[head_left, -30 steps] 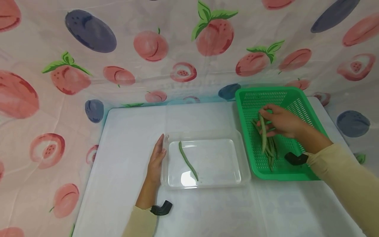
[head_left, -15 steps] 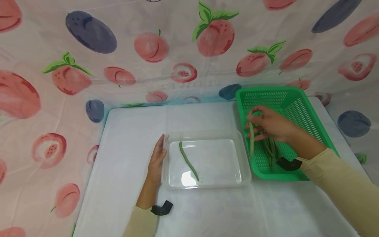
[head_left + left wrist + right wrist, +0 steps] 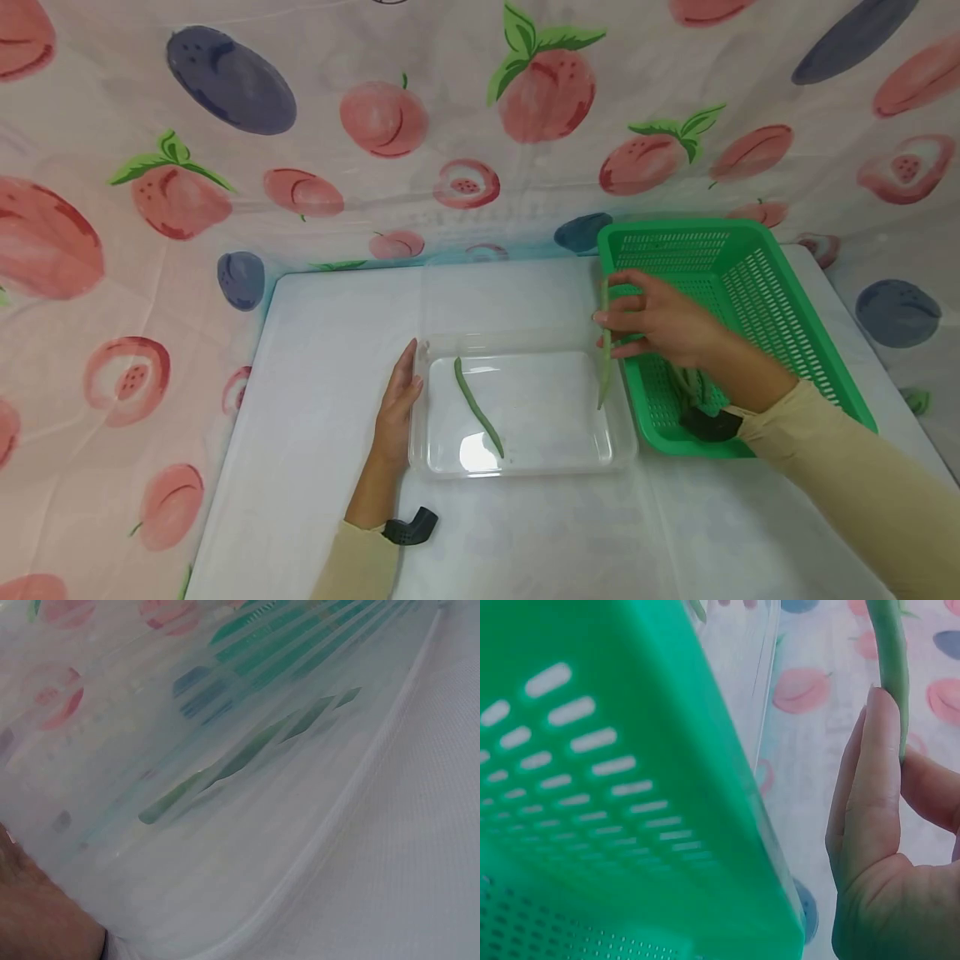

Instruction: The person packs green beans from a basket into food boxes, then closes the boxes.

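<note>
My right hand (image 3: 660, 321) pinches a green bean (image 3: 604, 367) between thumb and fingers, above the left rim of the green basket and the right end of the clear plastic container (image 3: 525, 468). The right wrist view shows the same bean (image 3: 889, 645) rising from the fingertips. My left hand (image 3: 395, 404) rests against the container's left side with its fingers straight. Another green bean (image 3: 476, 407) lies slanted on the container's floor. Through the clear wall, the left wrist view shows that bean (image 3: 247, 754).
The green basket (image 3: 813, 350) stands right of the container. Several green beans (image 3: 684, 383) lie inside it, partly hidden under my right wrist. A white table (image 3: 525, 533) bears both, and a fruit-printed cloth (image 3: 300, 225) hangs behind.
My right hand has moved left with the bean, from over the inside of the basket to its left rim by the container. The left hand has stayed in place.
</note>
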`<action>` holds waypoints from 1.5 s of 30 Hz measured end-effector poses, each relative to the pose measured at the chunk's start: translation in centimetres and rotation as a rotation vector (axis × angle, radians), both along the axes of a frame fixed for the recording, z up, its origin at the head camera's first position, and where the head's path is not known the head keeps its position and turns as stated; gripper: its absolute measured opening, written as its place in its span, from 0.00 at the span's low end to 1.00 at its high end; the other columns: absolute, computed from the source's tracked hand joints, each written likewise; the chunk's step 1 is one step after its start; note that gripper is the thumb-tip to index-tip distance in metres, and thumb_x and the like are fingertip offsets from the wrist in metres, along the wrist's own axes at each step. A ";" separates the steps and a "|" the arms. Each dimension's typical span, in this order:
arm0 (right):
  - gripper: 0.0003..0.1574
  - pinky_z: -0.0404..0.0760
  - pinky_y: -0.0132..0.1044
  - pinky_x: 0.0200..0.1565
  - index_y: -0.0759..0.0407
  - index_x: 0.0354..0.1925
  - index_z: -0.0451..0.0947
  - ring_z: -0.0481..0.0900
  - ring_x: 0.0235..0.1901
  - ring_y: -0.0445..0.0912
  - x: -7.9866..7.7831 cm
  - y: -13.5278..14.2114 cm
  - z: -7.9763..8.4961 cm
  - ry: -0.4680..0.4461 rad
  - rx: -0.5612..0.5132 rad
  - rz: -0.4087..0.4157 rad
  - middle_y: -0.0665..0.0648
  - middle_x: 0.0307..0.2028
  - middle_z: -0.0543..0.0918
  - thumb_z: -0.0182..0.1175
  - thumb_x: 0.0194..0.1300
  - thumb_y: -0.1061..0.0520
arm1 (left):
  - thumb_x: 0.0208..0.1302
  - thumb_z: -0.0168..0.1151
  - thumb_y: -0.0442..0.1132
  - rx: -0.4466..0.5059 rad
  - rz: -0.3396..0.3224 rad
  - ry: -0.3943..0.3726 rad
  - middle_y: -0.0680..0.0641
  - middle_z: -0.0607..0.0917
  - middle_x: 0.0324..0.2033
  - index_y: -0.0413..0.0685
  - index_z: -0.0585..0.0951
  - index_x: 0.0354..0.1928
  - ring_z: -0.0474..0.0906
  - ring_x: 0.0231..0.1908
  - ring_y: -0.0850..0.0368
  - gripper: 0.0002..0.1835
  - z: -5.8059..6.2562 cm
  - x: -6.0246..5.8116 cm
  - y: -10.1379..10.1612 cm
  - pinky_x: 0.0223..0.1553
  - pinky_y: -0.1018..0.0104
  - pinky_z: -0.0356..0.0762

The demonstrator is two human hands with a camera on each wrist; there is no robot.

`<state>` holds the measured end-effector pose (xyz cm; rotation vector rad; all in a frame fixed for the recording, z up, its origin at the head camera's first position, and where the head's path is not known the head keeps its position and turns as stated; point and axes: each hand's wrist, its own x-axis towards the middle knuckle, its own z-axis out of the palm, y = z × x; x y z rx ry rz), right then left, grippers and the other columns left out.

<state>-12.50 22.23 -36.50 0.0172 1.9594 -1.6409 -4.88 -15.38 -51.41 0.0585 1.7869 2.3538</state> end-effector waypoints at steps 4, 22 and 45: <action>0.45 0.90 0.47 0.41 0.55 0.79 0.48 0.89 0.41 0.51 0.2 -1.0 -0.2 0.023 0.008 0.017 0.63 0.53 0.73 0.60 0.74 0.59 | 0.81 0.40 0.45 0.001 -0.002 -0.004 0.62 0.54 0.80 0.63 0.49 0.82 0.50 0.80 0.51 0.32 0.0 0.0 -0.1 0.70 0.56 0.70; 0.41 0.90 0.45 0.41 0.58 0.75 0.59 0.90 0.42 0.52 1.5 -5.3 -1.0 -0.007 0.035 0.036 0.62 0.50 0.82 0.64 0.71 0.56 | 0.81 0.40 0.44 0.014 0.000 0.007 0.60 0.53 0.81 0.62 0.49 0.82 0.50 0.80 0.50 0.32 -0.4 0.0 -0.1 0.69 0.57 0.70; 0.37 0.89 0.47 0.40 0.55 0.72 0.63 0.89 0.43 0.56 2.1 -8.2 -1.2 -0.045 0.028 0.057 0.61 0.47 0.86 0.65 0.71 0.58 | 0.81 0.39 0.44 -0.007 0.006 0.003 0.59 0.50 0.82 0.62 0.49 0.82 0.48 0.81 0.55 0.31 -0.5 -0.1 -0.1 0.74 0.47 0.61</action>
